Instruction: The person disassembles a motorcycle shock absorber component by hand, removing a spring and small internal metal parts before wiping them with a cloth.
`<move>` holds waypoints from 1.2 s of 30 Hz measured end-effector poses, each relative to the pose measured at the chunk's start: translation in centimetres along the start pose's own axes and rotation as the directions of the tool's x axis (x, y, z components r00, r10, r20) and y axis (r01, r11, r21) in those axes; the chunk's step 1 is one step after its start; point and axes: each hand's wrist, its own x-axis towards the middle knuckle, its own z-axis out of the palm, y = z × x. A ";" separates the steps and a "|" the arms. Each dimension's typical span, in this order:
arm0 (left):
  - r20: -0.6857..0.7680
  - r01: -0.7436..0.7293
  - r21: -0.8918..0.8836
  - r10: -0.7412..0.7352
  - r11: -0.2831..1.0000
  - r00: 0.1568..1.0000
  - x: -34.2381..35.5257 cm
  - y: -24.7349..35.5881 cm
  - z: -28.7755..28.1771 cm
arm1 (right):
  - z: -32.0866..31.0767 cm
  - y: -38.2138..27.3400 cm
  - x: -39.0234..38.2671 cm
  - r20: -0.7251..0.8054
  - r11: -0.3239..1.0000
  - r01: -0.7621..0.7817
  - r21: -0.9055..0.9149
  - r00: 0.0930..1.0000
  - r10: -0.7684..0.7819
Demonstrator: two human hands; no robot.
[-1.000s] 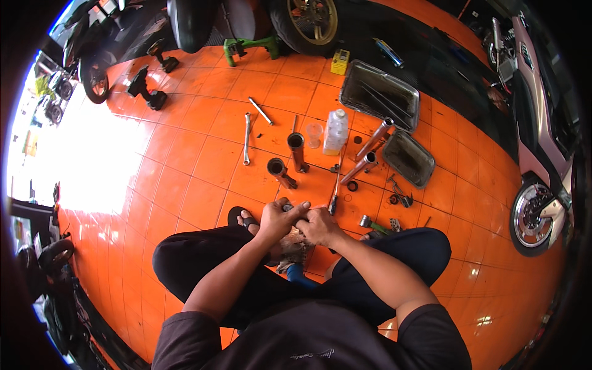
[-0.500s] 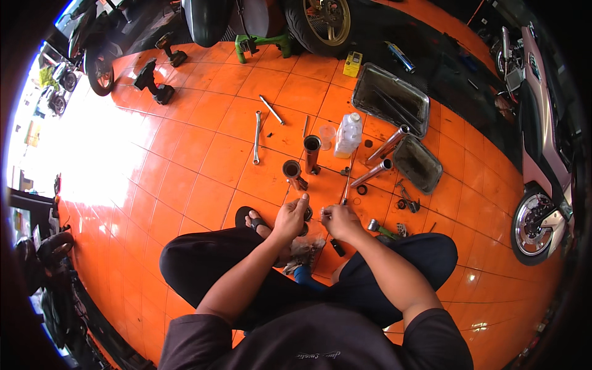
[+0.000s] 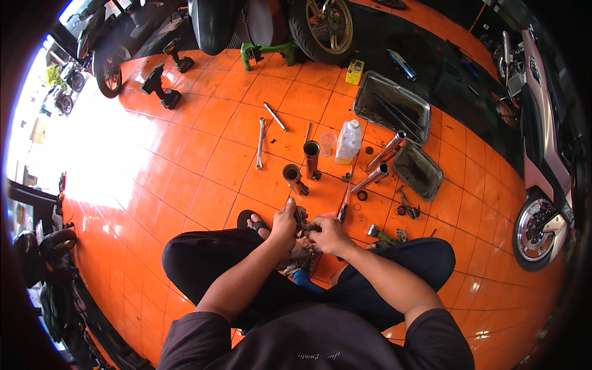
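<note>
My left hand (image 3: 285, 223) is closed around a small dark metal part (image 3: 301, 216), mostly hidden by the fingers. Against its right side, my right hand (image 3: 328, 234) has its fingers pinched together; what they grip, if anything, is hidden. Just beyond the hands, two dark fork legs (image 3: 311, 161) stand upright with their open ends up. To their right, two shiny metal tubes (image 3: 370, 178) lean at a slant. A screwdriver (image 3: 343, 213) with a dark handle lies just past my right hand. Below my hands is a crumpled rag (image 3: 303, 253).
A plastic bottle (image 3: 349, 142) of pale liquid stands beside a clear cup (image 3: 328, 143). Two grimy trays (image 3: 419, 171) sit at right. A ring spanner (image 3: 260, 143) and metal bar (image 3: 275, 116) lie left. A hammer (image 3: 383, 235) is near my right knee. Cordless tools (image 3: 160, 89) and motorbikes stand farther off.
My right hand has moved left, closing the gap to my left hand. The dark part now shows between them. The whole view has shifted slightly.
</note>
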 end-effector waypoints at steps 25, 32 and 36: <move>0.291 -0.031 -0.047 0.043 0.998 0.956 -0.9 1.1 0.8 | -0.8 -0.1 1.7 0.028 0.703 -0.223 0.676 0.960 0.278; -0.003 0.037 0.076 -0.037 0.996 0.999 2.7 -2.6 -2.2 | -1.9 -0.9 1.8 0.011 0.626 -0.225 0.747 0.945 0.327; 0.006 0.098 0.260 -0.103 0.961 0.995 4.3 -4.0 -3.2 | -3.2 -1.5 2.3 0.047 0.580 -0.215 0.786 0.956 0.291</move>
